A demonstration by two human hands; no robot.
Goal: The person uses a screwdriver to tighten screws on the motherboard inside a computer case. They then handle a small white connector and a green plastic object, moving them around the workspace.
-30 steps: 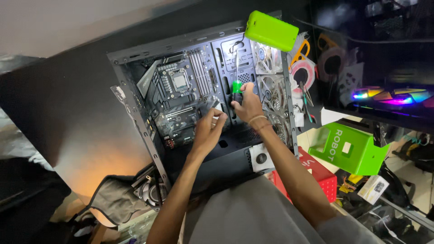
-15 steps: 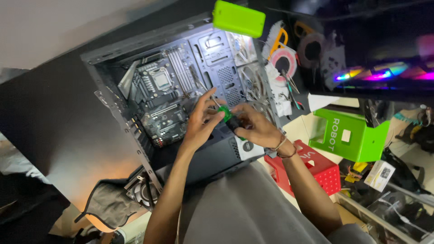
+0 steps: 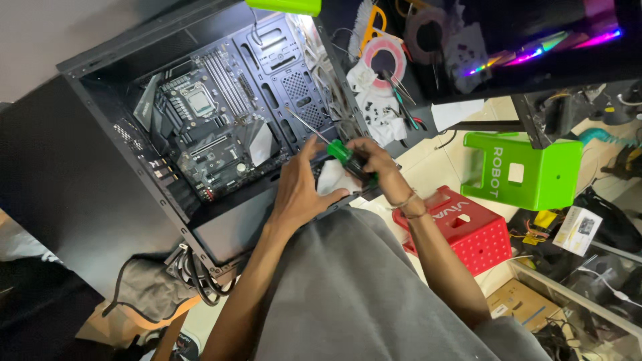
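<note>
The right hand (image 3: 374, 164) grips a green-and-black-handled screwdriver (image 3: 334, 148), its shaft pointing far-left into the open black computer case (image 3: 134, 200). Just left, the left hand (image 3: 297, 194) pinches a white cloth (image 3: 332, 179) beneath the handle.

The floor (image 3: 461, 144) is pale tile, showing just beyond the right hand (image 3: 374, 160). Directly on it, just past the right wrist, stands a red plastic stool (image 3: 468, 230); farther out from that hand stands a green plastic stool (image 3: 528, 170). Beyond the red stool, well away from both hands, lie a cardboard box (image 3: 525, 304) and a small white box (image 3: 578, 230) among loose cables. Below the left hand (image 3: 297, 194), beside the forearm, a grey cloth (image 3: 144, 291) lies crumpled.
</note>
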